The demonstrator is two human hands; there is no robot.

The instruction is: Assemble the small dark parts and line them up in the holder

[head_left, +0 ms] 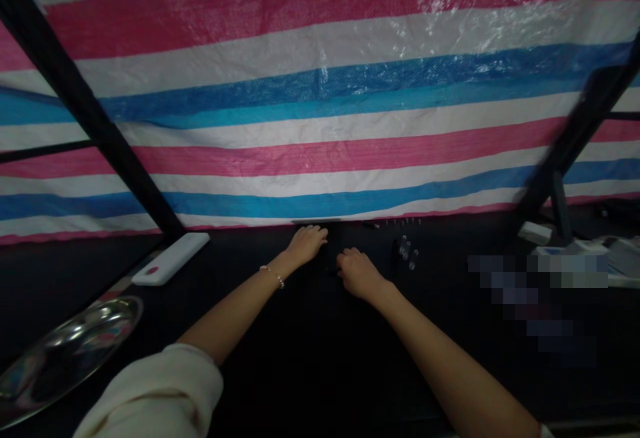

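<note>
both hands (306,243) (356,271) rest on matte black table (300,358) (glassy vials (406,251) near)

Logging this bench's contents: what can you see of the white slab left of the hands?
The white slab is a flat oblong with rounded corners, smooth like plastic, with a pink oval mark near its nearer end. It lies flat on the dark table, at an angle. Nothing else touches it; the left hand, nearest, is apart from it.
</note>
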